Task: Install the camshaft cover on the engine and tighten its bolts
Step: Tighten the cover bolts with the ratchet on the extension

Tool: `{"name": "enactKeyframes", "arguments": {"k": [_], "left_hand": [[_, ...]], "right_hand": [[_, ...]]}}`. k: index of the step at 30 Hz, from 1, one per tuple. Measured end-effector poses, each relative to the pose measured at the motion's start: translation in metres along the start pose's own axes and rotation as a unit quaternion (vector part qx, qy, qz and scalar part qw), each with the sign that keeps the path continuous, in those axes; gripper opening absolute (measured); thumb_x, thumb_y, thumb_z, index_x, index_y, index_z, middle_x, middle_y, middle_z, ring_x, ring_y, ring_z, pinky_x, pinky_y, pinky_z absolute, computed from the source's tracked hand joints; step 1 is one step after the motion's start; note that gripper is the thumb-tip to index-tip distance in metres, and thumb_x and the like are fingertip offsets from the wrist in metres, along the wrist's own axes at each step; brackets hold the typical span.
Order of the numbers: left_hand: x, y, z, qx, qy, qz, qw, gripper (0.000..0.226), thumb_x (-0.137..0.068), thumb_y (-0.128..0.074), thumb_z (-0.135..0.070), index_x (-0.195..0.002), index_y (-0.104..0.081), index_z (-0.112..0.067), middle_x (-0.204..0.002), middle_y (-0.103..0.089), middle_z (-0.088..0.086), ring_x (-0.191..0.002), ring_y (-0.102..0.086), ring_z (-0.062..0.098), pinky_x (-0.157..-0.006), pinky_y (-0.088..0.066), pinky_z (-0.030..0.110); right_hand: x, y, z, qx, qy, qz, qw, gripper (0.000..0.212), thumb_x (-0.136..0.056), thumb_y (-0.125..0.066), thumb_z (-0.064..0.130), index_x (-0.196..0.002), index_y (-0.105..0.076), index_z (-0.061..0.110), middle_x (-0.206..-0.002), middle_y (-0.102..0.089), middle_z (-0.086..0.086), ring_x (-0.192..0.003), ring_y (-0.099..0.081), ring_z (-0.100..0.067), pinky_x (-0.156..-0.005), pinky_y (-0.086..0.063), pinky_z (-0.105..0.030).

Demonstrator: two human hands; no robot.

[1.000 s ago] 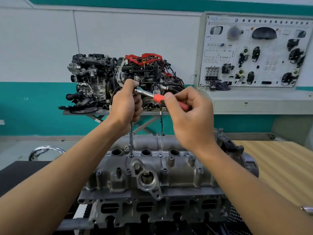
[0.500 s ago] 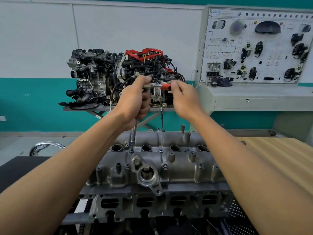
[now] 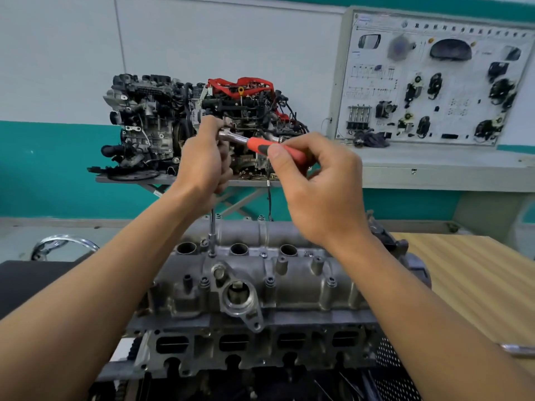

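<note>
The grey metal camshaft cover sits on the engine in front of me, with several small bolts along its top. A ratchet wrench with a red handle stands over it on a long vertical extension bar. The bar's socket sits on a bolt between the first two round wells at the cover's left. My left hand grips the ratchet head and the top of the bar. My right hand holds the red handle, thumb on top.
Two display engines stand on a stand against the far wall, and a white panel of car parts hangs at the right. A wooden bench top lies right of the engine, with a metal tool at its near edge. A chrome rail shows at the left.
My right hand has swung the red handle from pointing away from me back toward me and to the right. My left hand stays on the ratchet head.
</note>
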State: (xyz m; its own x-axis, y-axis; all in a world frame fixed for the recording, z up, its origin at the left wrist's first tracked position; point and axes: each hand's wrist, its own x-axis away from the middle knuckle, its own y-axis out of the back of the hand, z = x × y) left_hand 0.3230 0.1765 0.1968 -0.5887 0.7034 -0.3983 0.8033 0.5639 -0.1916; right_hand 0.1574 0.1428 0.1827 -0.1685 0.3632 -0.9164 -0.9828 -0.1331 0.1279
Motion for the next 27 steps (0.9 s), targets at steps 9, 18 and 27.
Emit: {"name": "enactKeyframes", "arguments": {"k": [9,18,27], "left_hand": [[0.009,0.024,-0.029,-0.013,-0.069,0.018,0.997,0.056,-0.093,-0.042,-0.042,-0.041,-0.028,-0.027,-0.04,-0.024,-0.01,-0.038,-0.014,0.013,-0.038,-0.016,0.02],[0.01,0.077,-0.037,-0.034,-0.077,-0.041,0.996,0.054,-0.087,-0.046,-0.047,-0.039,-0.027,-0.028,-0.041,-0.022,-0.008,-0.04,-0.012,0.016,-0.039,-0.016,0.022],[0.013,0.08,-0.026,-0.017,-0.075,-0.056,0.995,0.055,-0.088,-0.045,-0.044,-0.038,-0.026,-0.029,-0.041,-0.022,-0.008,-0.039,-0.012,0.015,-0.04,-0.015,0.022]], "right_hand": [[-0.02,-0.02,-0.007,-0.166,-0.122,0.03,0.978,0.013,-0.096,-0.055,0.021,-0.089,-0.064,0.028,-0.07,-0.057,0.003,-0.063,-0.048,-0.019,-0.051,-0.037,-0.036],[-0.023,-0.067,0.009,-0.212,-0.117,0.078,0.967,0.016,-0.096,-0.054,0.02,-0.086,-0.064,0.027,-0.068,-0.055,-0.005,-0.059,-0.046,-0.022,-0.048,-0.035,-0.035],[-0.018,-0.069,0.014,-0.194,-0.126,0.078,0.97,0.018,-0.095,-0.056,0.021,-0.084,-0.065,0.032,-0.067,-0.058,0.002,-0.061,-0.05,-0.018,-0.048,-0.038,-0.032]]}}
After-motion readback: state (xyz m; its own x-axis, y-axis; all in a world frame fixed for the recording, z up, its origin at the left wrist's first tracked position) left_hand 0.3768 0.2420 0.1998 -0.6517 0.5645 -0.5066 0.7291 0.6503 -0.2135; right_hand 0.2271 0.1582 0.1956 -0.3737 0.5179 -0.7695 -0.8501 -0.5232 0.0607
